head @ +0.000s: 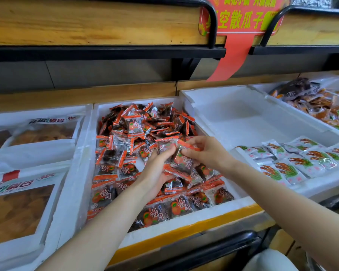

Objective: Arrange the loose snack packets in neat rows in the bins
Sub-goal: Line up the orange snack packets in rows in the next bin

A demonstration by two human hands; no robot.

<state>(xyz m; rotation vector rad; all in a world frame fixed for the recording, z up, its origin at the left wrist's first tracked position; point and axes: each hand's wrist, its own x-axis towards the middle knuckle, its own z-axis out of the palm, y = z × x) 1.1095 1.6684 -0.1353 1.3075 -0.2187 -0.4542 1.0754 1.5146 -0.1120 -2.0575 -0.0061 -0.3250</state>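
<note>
As left grip [157,169] and right grip [206,153] pinch packet [182,160], above bin [81,163]

Bright even light, soft shadows, wide-angle edge bending, slight blur.

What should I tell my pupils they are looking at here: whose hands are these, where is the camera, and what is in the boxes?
There is no machine. A person wears a camera on the head, so this single picture looks down at their own two bare hands. The left hand and right hand together hold one orange-and-dark snack packet over the middle white bin. Near the bin's front the packets lie in neat rows; behind them is a loose heap. The bin to the right holds white-and-green packets. On the left lie large bags.
</note>
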